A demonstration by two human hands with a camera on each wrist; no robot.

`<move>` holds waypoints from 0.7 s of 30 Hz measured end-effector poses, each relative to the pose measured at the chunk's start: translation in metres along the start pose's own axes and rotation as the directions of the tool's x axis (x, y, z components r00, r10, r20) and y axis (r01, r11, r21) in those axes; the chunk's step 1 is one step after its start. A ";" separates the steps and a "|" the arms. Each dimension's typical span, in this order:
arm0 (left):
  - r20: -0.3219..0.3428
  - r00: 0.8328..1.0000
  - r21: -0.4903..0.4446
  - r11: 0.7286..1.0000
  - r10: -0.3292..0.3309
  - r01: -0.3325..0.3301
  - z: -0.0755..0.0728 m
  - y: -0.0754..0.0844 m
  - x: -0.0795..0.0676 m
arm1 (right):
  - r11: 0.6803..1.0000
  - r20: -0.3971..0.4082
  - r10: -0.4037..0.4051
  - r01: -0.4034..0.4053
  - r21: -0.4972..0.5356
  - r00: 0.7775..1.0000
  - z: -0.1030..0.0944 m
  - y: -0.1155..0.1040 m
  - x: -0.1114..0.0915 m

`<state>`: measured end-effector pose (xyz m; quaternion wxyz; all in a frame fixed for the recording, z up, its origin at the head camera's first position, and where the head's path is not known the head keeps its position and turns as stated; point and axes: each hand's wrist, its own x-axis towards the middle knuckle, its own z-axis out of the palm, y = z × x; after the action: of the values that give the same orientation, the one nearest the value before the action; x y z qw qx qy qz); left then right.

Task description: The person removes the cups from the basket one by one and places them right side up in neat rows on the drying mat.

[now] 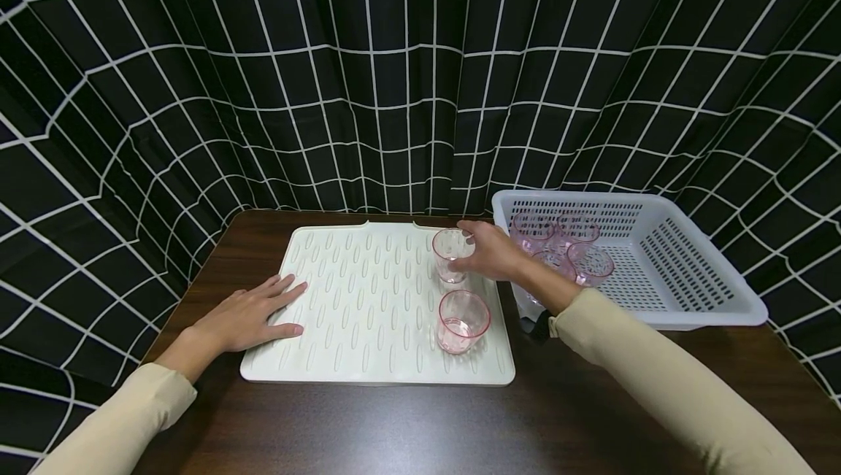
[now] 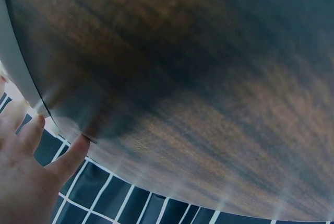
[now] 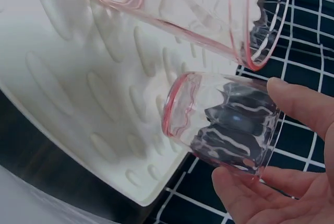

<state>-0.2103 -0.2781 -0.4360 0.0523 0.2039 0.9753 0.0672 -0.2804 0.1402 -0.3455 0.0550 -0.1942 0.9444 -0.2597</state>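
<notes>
A clear, pink-tinted drinking glass is upright at the back right of a white ridged drying mat. My right hand grips it near the rim, thumb on one side and fingers on the other. In the right wrist view the held glass has its base close to the mat; whether it touches, I cannot tell. A second matching glass stands upright on the mat, nearer to me. My left hand rests with spread fingers on the mat's left edge. The left wrist view catches part of this hand.
On the right of the brown wooden table stands a white perforated basket. Several pink glasses are grouped in its left part, partly behind my right forearm. A black gridded curtain hangs behind the table.
</notes>
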 end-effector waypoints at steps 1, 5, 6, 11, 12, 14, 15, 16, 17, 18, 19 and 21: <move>0.000 1.000 0.000 1.000 0.000 0.000 0.000 0.000 0.000 | 1.000 -0.003 0.004 -0.004 -0.005 1.000 0.001 0.000 0.001; 0.001 1.000 -0.004 1.000 -0.002 0.002 0.000 0.000 0.000 | 1.000 0.004 0.020 -0.020 -0.014 1.000 0.005 -0.002 0.003; 0.002 1.000 -0.006 1.000 -0.003 0.003 0.000 0.000 -0.001 | 1.000 0.007 0.022 -0.022 -0.016 1.000 0.005 -0.002 0.004; 0.004 1.000 -0.007 1.000 -0.002 0.002 0.000 0.000 -0.001 | 1.000 0.020 0.017 -0.017 -0.008 1.000 0.009 -0.002 0.004; 0.003 1.000 -0.006 1.000 -0.002 0.002 0.000 0.000 -0.001 | 1.000 0.018 0.011 -0.011 -0.005 1.000 0.010 -0.002 0.004; 0.002 1.000 -0.006 1.000 -0.003 0.003 0.000 0.000 -0.001 | 1.000 0.020 0.004 -0.004 0.002 1.000 0.011 -0.001 0.004; 0.002 1.000 -0.007 1.000 -0.004 0.004 0.000 0.000 -0.001 | 1.000 0.020 0.002 -0.002 0.005 1.000 0.011 -0.002 0.003; 0.002 1.000 -0.008 1.000 -0.004 0.004 0.000 0.001 -0.001 | 1.000 0.021 0.004 -0.004 0.004 1.000 0.011 -0.002 0.003; 0.003 1.000 -0.008 1.000 -0.004 0.004 -0.001 0.001 -0.001 | 1.000 0.019 0.007 -0.007 -0.001 1.000 0.011 -0.002 0.003; 0.003 1.000 -0.009 1.000 -0.004 0.004 -0.001 0.001 -0.001 | 1.000 0.017 0.010 -0.010 -0.006 1.000 0.010 -0.003 0.003; 0.004 1.000 -0.010 1.000 -0.004 0.004 -0.001 0.001 -0.001 | 1.000 0.014 0.010 -0.010 -0.011 1.000 0.008 -0.004 0.002; 0.003 1.000 -0.012 1.000 -0.001 0.001 -0.002 0.002 -0.001 | 1.000 0.002 0.001 -0.001 -0.019 1.000 0.003 -0.006 0.000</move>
<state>-0.2090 -0.2773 -0.4342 0.0552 0.2031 0.9749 0.0725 -0.2779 0.1340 -0.3447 0.0542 -0.1943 0.9469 -0.2505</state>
